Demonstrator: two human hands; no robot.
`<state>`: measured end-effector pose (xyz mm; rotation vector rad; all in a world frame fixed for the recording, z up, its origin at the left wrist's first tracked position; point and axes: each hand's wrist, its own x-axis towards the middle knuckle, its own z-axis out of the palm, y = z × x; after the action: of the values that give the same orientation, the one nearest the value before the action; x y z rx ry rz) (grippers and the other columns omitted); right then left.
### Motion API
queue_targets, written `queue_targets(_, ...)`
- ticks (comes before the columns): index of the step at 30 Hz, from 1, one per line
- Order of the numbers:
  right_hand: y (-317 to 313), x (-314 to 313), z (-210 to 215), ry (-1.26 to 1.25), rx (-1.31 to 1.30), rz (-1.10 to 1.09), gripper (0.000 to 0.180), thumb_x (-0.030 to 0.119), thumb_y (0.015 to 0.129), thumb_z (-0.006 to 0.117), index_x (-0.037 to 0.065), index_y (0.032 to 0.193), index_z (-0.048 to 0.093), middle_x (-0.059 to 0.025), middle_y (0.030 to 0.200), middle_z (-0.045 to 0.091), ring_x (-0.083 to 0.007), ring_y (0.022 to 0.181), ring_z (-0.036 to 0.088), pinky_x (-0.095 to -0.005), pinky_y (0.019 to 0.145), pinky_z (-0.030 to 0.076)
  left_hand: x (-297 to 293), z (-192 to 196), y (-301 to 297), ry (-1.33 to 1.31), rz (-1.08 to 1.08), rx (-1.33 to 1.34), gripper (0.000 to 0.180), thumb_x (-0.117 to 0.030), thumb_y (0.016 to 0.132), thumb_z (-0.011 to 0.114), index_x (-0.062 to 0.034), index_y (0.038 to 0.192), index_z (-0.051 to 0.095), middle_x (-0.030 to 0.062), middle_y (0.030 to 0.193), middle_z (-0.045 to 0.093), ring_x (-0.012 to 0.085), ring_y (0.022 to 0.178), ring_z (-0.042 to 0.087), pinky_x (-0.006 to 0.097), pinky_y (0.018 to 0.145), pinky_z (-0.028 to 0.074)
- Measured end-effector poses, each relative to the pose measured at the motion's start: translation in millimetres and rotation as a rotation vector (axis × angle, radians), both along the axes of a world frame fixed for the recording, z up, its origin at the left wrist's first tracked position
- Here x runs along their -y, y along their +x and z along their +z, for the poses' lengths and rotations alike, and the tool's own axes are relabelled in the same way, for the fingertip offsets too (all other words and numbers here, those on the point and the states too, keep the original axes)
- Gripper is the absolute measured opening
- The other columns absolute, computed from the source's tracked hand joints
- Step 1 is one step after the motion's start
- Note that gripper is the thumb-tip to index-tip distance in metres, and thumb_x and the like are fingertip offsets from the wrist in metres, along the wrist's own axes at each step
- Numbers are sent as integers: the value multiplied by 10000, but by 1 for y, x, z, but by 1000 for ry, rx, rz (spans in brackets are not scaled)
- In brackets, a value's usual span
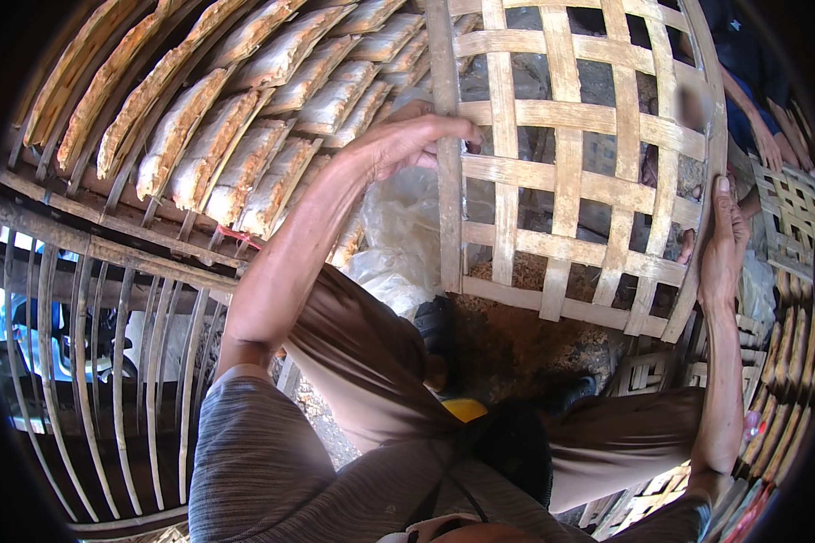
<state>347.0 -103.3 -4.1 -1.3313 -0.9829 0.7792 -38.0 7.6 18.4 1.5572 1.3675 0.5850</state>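
A woven bamboo lattice panel (566,100) with flat side rails is held up in front of me. My left hand (412,140) is closed round its left rail, fingers curled over the edge toward the open weave. On the far side, my right hand (723,240) grips the right rail, its thumb lying along the outer edge. The right fingers are mostly hidden behind the rail. Crumpled clear plastic (398,226) lies below my left hand.
Rows of pale, rough-edged slabs (272,68) rest on bamboo racks at the left. A slatted bamboo frame (81,362) stands at lower left. At right, another person's hands (770,149) are by a smaller lattice (792,204). Brown debris covers the ground (507,339) between my legs.
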Motion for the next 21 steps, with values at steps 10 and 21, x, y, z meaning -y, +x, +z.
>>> queue_targets(10, 5, 2, -1, -17, 28, 19, 467, 444, 1101, 556, 26, 935, 682, -42, 664, 616, -119, 415, 495, -263, 382, 384, -2, 4, 11, 68, -41, -199, 559, -288, 845, 810, 108, 1205, 649, 163, 1047, 711, 208, 930, 716, 333, 897, 602)
queue_targets(21, 0, 5, 3, 22, 40, 57, 473, 441, 1112, 530, 17, 993, 703, -39, 701, 639, -98, 438, 502, -258, 404, 404, -10, -7, -4, -181, -91, 22, 602, -267, 819, 859, 77, 1271, 661, 203, 1233, 715, 264, 1200, 674, 476, 1063, 563)
